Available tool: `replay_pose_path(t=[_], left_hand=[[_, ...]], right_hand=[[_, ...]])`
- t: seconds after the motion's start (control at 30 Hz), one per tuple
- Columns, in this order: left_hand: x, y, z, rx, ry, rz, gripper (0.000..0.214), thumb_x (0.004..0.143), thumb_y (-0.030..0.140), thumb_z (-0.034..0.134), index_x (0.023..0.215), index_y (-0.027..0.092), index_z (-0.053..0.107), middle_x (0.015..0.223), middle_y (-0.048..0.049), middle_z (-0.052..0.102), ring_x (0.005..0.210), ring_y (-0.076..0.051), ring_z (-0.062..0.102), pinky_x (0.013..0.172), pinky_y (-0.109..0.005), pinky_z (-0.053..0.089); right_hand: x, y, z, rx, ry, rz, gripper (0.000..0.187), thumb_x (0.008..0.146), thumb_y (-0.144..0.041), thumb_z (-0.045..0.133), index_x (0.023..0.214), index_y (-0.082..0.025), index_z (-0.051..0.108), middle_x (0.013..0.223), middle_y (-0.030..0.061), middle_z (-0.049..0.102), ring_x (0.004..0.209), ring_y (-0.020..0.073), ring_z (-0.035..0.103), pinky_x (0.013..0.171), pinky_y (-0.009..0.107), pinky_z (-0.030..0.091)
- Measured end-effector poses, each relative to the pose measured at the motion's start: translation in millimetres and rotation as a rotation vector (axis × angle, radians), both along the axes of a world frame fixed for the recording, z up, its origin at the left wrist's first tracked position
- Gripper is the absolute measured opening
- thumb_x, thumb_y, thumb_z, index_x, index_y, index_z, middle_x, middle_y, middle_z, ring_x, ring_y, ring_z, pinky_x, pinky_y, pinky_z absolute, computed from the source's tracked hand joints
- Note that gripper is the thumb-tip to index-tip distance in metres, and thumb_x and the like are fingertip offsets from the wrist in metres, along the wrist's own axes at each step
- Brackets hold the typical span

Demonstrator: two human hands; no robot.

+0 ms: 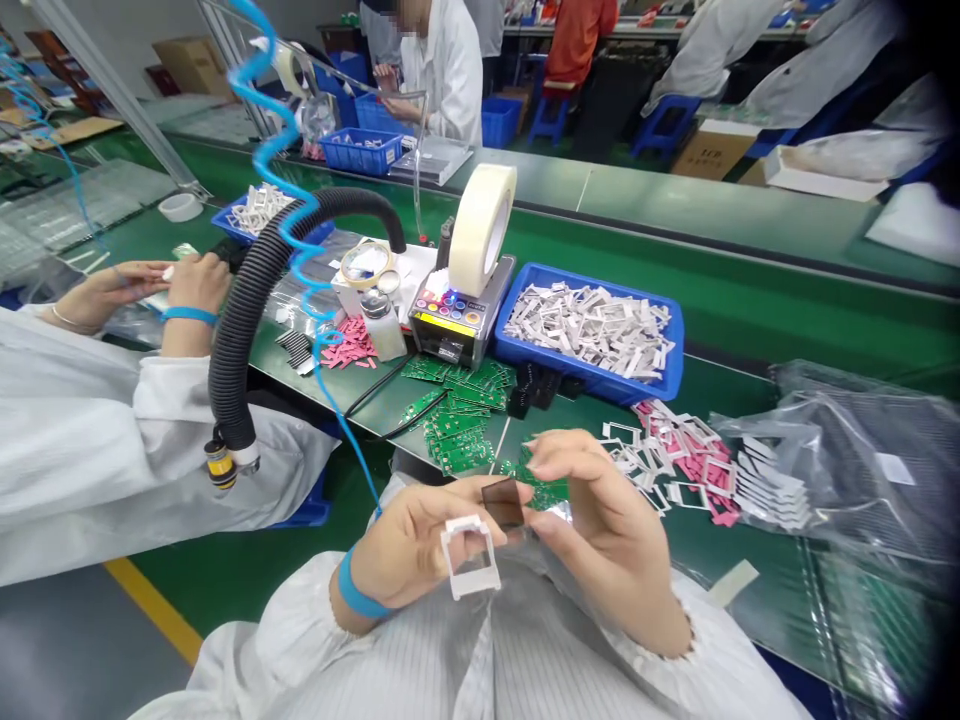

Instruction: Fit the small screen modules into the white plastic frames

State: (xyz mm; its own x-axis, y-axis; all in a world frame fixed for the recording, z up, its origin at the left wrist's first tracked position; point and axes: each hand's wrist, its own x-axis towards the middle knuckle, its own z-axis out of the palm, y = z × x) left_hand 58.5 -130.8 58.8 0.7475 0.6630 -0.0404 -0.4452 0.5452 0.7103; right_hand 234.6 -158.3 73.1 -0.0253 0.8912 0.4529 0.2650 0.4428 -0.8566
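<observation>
My left hand (409,545) pinches a small white plastic frame (471,558) between thumb and fingers, close to my chest. My right hand (600,520) is closed in a pinch on a small dark square panel (503,502), held just above the frame, together with a bit of silvery foil (553,513). Both hands hover over the near table edge, in front of a pile of small green circuit boards (457,415).
A blue tray (660,385) holds several white frames. Loose white and pink frames (686,460) lie to the right beside clear bags (855,470). A tape dispenser (469,300) stands behind. A co-worker's sleeve (97,440), black hose (240,330) and blue coiled tube (296,210) are on the left.
</observation>
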Motion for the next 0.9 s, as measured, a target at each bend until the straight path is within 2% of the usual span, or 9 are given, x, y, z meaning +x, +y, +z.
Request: replay_pose_path(t=[0.07,0.13,0.27,0.67,0.9], left_hand=[[-4,1,-0.1,0.138,0.057,-0.002,0.022,0.073,0.033,0.068,0.091,0.023,0.075,0.127,-0.013,0.057,0.114,-0.029,0.055,0.098,-0.043,0.04],[-5,1,-0.9,0.241,0.063,-0.02,0.03,0.071,0.035,0.07,0.099,0.024,0.073,0.13,-0.0135,0.055,0.116,-0.03,0.053,0.098,-0.042,0.039],[-5,1,-0.7,0.34,0.044,-0.039,0.032,0.072,0.03,0.069,0.104,0.026,0.071,0.13,-0.0139,0.055,0.116,-0.029,0.052,0.098,-0.042,0.038],[-6,1,4.3,0.298,0.138,-0.081,0.029,0.075,0.034,0.066,0.103,0.026,0.072,0.131,-0.0127,0.055,0.116,-0.03,0.052,0.099,-0.041,0.033],[-4,3,0.7,0.277,0.179,-0.075,0.031,0.072,0.038,0.069,0.097,0.022,0.074,0.122,-0.0136,0.061,0.111,-0.029,0.055,0.099,-0.041,0.034]], right_hand=[[3,0,10.3,0.073,-0.233,-0.099,0.01,0.082,-0.015,0.057,0.086,-0.024,0.057,0.076,0.0013,0.055,0.08,0.0173,0.052,0.076,0.037,0.043],[3,0,17.4,0.103,-0.375,-0.144,0.011,0.081,-0.011,0.056,0.078,-0.022,0.056,0.071,0.0003,0.053,0.073,0.0163,0.051,0.071,0.036,0.041],[2,-1,19.9,0.11,-0.428,-0.172,0.011,0.083,-0.012,0.054,0.077,-0.022,0.054,0.07,-0.0003,0.053,0.072,0.016,0.052,0.072,0.037,0.041],[3,-4,17.9,0.092,-0.432,-0.169,0.011,0.083,-0.013,0.053,0.077,-0.022,0.054,0.069,-0.0006,0.054,0.07,0.0154,0.053,0.077,0.039,0.042],[4,-2,8.1,0.036,-0.476,-0.084,0.012,0.085,-0.012,0.049,0.078,-0.021,0.049,0.073,-0.0005,0.052,0.073,0.0149,0.048,0.08,0.039,0.037]])
